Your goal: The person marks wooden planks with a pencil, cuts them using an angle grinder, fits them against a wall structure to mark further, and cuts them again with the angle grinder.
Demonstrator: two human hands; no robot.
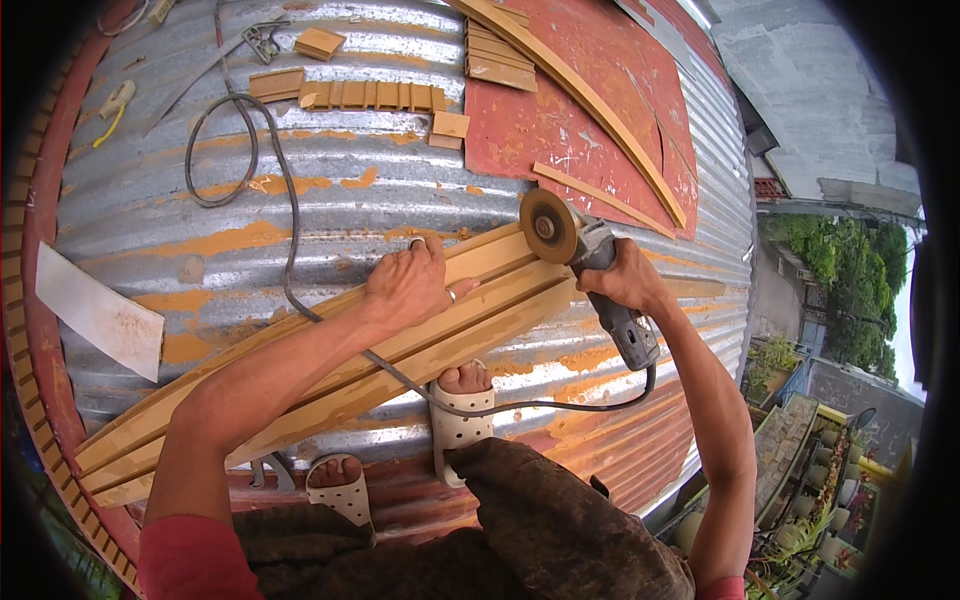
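Observation:
My right hand (622, 277) grips an angle grinder (615, 325) around its body near the head. The grinder's round brown disc (549, 228) is at the far right end of a long tan grooved plank (480, 262); whether it touches the plank, I cannot tell. Pressed down on the same plank is my left hand (408, 284), its fingers partly curled over the upper edge and its thumb side toward the disc. The plank slants from the lower left up to the right. A dark power cord (520, 405) runs from the grinder's rear, across the plank and under my left forearm.
Corrugated metal roofing (360, 215) lies beneath, with a red sheet (590, 135) at the upper right. Short plank offcuts (375, 96), a long strip (600, 105), a square tool (262, 42) and a tape measure (118, 99) lie around. Beyond the right edge, a planted area (820, 490) sits lower down.

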